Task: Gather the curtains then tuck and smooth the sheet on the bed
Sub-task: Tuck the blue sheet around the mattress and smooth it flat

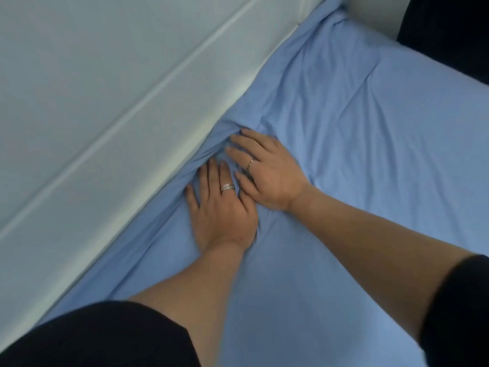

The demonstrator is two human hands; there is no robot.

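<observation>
A light blue sheet (357, 154) covers the bed and runs along a white wall on the left. My left hand (219, 207) lies flat on the sheet, fingers spread, fingertips pushed into the bunched fold at the wall edge. My right hand (264, 173) lies flat beside it, slightly overlapping, fingers pointing toward the same fold. Both palms press on the fabric; neither hand grips it. Wrinkles fan out from the hands toward the far corner. No curtains are in view.
The white wall (92, 102) has a raised ledge running diagonally beside the bed. A dark object (449, 30) stands at the far right corner. Black sleeves cover my upper arms at the bottom of the view.
</observation>
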